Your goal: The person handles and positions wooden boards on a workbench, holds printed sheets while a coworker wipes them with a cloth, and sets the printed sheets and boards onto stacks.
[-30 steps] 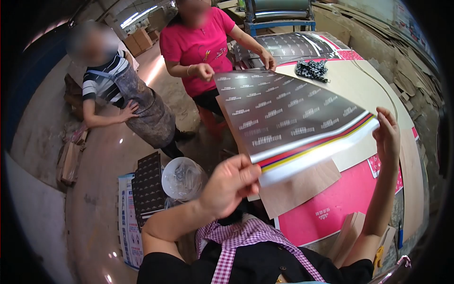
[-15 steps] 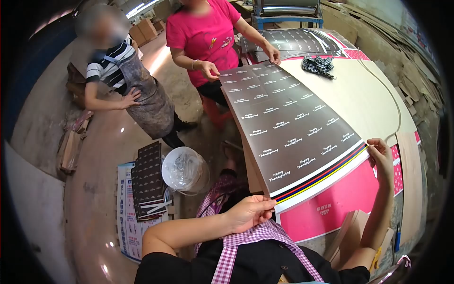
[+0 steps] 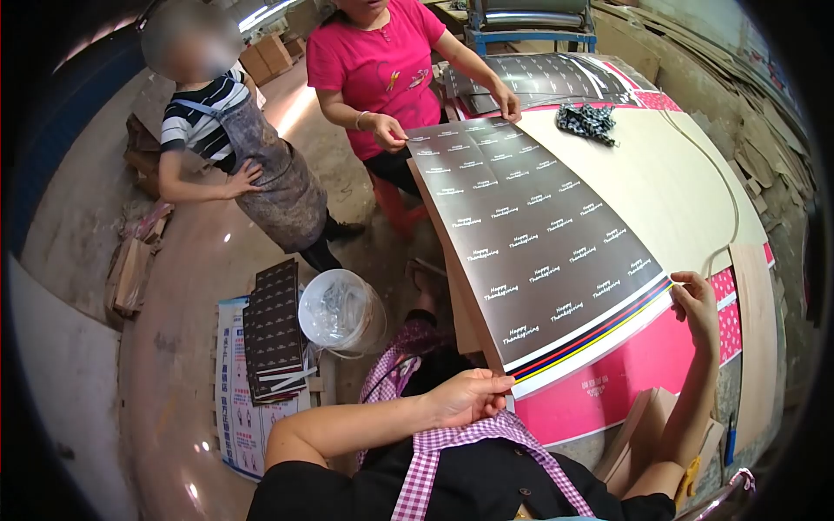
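Note:
A large dark printed sheet (image 3: 539,234) with white "Happy Thanksgiving" lettering is stretched over the table. Along its near edge run red, blue and yellow stripes and a white margin. My left hand (image 3: 469,395) pinches the near left corner between thumb and fingers. At the near right corner, my right hand (image 3: 695,304) grips the edge in the same way. A co-worker in a pink shirt holds the far edge with both hands (image 3: 391,132). Under the sheet's near end lies a pink sheet (image 3: 599,391) with a white border.
A crumpled dark checked cloth (image 3: 586,123) lies on the pale board (image 3: 678,174). More printed sheets (image 3: 539,76) rest at the table's far end. On the floor to the left are a white bucket (image 3: 379,317) and a stack of dark sheets (image 3: 274,321). Another person in an apron (image 3: 278,182) stands beyond.
The sheet's near edge has shifted slightly toward me at its right corner, with my right hand a little lower. My left hand has moved slightly right and down. Both hands keep their hold.

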`<move>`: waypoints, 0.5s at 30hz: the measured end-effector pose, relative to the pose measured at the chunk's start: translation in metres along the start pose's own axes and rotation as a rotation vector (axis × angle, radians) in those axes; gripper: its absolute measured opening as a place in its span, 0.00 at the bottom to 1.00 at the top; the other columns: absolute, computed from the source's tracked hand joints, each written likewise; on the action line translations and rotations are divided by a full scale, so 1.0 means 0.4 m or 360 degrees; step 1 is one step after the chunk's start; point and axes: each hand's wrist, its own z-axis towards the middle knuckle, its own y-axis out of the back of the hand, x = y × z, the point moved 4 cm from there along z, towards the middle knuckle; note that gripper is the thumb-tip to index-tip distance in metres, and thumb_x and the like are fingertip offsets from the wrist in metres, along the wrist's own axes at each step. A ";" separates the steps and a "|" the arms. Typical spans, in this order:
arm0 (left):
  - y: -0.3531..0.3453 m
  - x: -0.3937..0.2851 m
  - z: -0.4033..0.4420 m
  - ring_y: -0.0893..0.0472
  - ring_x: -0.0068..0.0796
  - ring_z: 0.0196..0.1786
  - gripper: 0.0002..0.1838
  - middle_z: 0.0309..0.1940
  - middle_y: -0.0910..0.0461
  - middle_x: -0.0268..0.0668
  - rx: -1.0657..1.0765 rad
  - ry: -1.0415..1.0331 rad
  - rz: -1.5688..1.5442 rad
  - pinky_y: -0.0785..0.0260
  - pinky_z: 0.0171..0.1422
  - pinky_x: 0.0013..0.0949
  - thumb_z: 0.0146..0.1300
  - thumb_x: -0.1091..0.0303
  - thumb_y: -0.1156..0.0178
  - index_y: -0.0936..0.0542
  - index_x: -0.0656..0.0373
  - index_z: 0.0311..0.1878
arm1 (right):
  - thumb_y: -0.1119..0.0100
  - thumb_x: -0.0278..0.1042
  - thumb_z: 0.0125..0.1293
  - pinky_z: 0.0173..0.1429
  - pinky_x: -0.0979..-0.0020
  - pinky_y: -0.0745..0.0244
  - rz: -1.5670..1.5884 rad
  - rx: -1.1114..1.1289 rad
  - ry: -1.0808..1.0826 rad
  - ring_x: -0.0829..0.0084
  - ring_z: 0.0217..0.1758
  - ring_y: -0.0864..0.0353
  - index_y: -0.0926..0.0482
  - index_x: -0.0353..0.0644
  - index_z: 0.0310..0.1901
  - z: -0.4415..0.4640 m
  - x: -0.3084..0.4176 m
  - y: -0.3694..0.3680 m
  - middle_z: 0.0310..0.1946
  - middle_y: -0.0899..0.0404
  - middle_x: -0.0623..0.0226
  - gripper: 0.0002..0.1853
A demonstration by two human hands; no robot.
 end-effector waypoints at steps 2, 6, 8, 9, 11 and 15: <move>0.006 0.000 0.003 0.27 0.15 0.28 0.06 0.28 0.26 0.27 0.0031 -0.0004 0.0008 0.36 0.32 0.20 0.67 0.66 0.44 0.25 0.59 0.40 | 0.46 0.25 0.63 0.20 0.84 0.38 0.0010 -0.0010 0.0010 0.86 0.19 0.32 0.26 0.34 0.46 0.000 -0.002 -0.001 0.22 0.27 0.72 0.11; -0.024 -0.018 -0.012 0.26 0.16 0.28 0.07 0.29 0.24 0.28 0.0158 -0.0054 -0.0013 0.37 0.33 0.20 0.67 0.67 0.44 0.24 0.59 0.42 | 0.46 0.26 0.64 0.21 0.84 0.38 0.0156 -0.0100 0.0151 0.87 0.20 0.32 0.26 0.34 0.47 -0.004 -0.007 0.005 0.23 0.27 0.73 0.11; -0.041 -0.027 -0.019 0.25 0.16 0.28 0.06 0.28 0.23 0.29 0.0187 -0.0069 -0.0012 0.35 0.32 0.20 0.66 0.67 0.44 0.24 0.59 0.41 | 0.46 0.27 0.65 0.21 0.85 0.39 0.0250 -0.0115 0.0237 0.88 0.20 0.33 0.26 0.34 0.47 -0.009 0.010 0.014 0.24 0.26 0.74 0.11; -0.046 -0.029 -0.021 0.24 0.16 0.27 0.06 0.27 0.23 0.29 0.0212 -0.0080 -0.0016 0.33 0.31 0.19 0.66 0.67 0.44 0.23 0.58 0.40 | 0.46 0.27 0.65 0.21 0.85 0.39 0.0247 -0.0115 0.0242 0.88 0.20 0.33 0.26 0.34 0.47 -0.011 0.018 0.016 0.24 0.26 0.74 0.11; -0.046 -0.031 -0.023 0.24 0.16 0.27 0.06 0.28 0.23 0.29 0.0233 -0.0080 -0.0018 0.33 0.32 0.20 0.66 0.67 0.44 0.24 0.58 0.40 | 0.46 0.27 0.65 0.21 0.85 0.40 0.0305 -0.0098 0.0259 0.88 0.20 0.33 0.26 0.34 0.47 -0.012 0.034 0.014 0.25 0.26 0.74 0.11; -0.038 -0.025 -0.027 0.23 0.16 0.29 0.06 0.29 0.23 0.29 0.0261 -0.0090 -0.0036 0.33 0.34 0.20 0.66 0.68 0.44 0.24 0.58 0.41 | 0.46 0.27 0.65 0.20 0.85 0.40 0.0331 -0.0092 0.0283 0.88 0.20 0.34 0.26 0.34 0.47 -0.008 0.034 0.008 0.25 0.26 0.74 0.11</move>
